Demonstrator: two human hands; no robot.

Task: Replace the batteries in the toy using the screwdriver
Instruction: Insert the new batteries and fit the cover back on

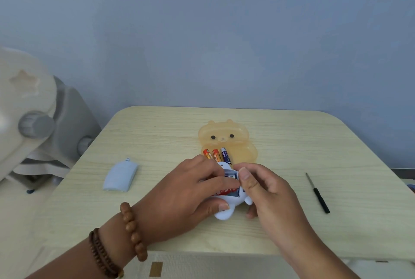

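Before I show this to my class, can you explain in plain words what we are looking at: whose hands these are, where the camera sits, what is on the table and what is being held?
There is no machine here. One camera on a person's head looks down at their own two hands. The left hand, with bead bracelets at the wrist, and the right hand hold a pale blue toy with its battery compartment open; batteries show inside. On the wooden table lie the toy's blue cover at the left, a small black screwdriver at the right, and behind the hands an open orange bear-shaped case with three spare batteries.
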